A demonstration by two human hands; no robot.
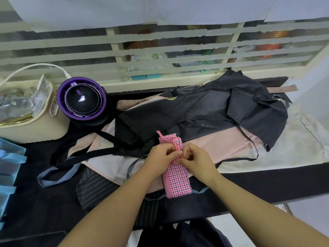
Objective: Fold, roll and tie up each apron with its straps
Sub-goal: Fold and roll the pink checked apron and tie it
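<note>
We see a pink checked apron folded into a narrow roll, lying lengthwise on the pile, its pink strap running down its upper half. Beneath it, unfolded and rumpled, lie a black apron, a pale pink apron and a pinstriped apron, their straps trailing loose.

One checked apron roll; one black apron behind it, one pink apron under it; left of it one striped apron, one purple appliance, one basket.
</note>
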